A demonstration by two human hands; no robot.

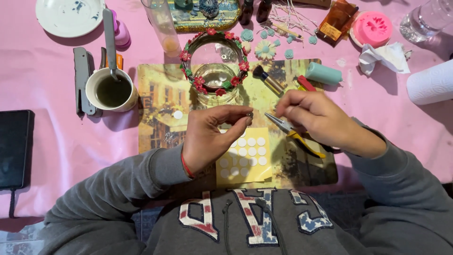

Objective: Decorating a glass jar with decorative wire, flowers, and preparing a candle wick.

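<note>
While a mug (112,89) of dark liquid stands at ten o'clock, the left hand (210,134) pinches a tiny metal piece (248,114) between thumb and forefinger; at three o'clock, the right hand (323,122) closes around yellow-handled pliers (295,133) above a sticker sheet (245,156).

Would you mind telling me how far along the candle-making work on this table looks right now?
Done: the glass jar already wears its ring of red flowers, and several small teal flowers lie finished behind it. In hand: the left hand pinches a tiny metal piece while the right hand works at it with pliers. Left: most white stickers remain on the yellow sheet, and the jar looks unfilled.
</note>
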